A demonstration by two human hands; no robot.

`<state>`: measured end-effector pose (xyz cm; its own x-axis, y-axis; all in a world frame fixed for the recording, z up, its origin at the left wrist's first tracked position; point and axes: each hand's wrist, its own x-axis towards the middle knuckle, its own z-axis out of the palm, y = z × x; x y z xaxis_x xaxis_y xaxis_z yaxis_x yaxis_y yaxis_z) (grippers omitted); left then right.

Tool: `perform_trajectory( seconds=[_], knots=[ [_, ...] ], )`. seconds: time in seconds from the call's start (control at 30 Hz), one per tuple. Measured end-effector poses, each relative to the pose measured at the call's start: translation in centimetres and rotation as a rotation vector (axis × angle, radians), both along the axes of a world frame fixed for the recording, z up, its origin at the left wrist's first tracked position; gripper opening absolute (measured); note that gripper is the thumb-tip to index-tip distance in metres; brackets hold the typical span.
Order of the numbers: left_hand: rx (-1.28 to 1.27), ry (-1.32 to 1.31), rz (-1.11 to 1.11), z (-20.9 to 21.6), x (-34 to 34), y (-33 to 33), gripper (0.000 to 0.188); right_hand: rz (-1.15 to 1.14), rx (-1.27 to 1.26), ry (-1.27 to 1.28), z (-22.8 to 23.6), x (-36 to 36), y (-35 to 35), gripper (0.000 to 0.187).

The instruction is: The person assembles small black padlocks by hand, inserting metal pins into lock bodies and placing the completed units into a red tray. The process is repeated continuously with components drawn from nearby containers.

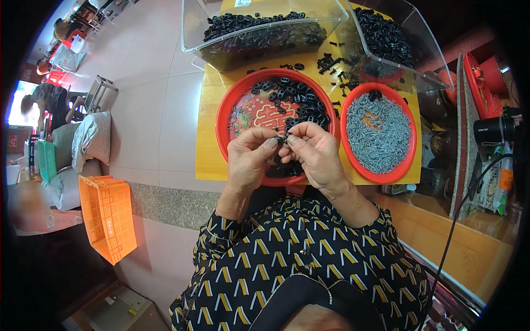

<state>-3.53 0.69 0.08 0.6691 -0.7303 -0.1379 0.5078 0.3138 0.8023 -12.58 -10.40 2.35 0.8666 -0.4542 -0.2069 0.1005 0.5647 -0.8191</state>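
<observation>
Over a round red tray [222,110], my left hand [249,157] and my right hand [316,154] meet fingertip to fingertip. Between thumb and forefinger, each pinches a small black plastic part [281,139]; the fingers cover most of it, so I cannot tell whether it is one piece or two. Black two-holed plastic pieces [301,96] lie heaped along the tray's right side and under my hands. Right of it, a smaller red tray [345,118] is full of small grey metal screws [381,138], with a few black bits at its far edge.
Two clear plastic bins [265,33] [386,38] of black parts stand at the table's far side. Loose black pieces [331,63] lie between bins and trays on the yellow table [210,138]. An orange crate [107,215] stands on the floor at left. A black cable [458,204] hangs at right.
</observation>
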Motion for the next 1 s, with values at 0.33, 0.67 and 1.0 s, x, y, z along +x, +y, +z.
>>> perform_trajectory(
  seconds=[0.33,0.67,1.0],
  knots=[
    [0.080,-0.132,-0.181,1.0,0.6,0.8,0.022,0.051,-0.047,0.041,0.2,-0.1,-0.3,0.011],
    [0.062,-0.012,-0.145,0.0,0.3,1.3,0.027,0.066,-0.114,0.093,0.6,-0.6,-1.1,0.009],
    [-0.046,-0.002,-0.116,-0.2,0.2,1.3,0.028,0.069,-0.378,0.230,1.6,-0.5,0.1,0.009]
  ],
)
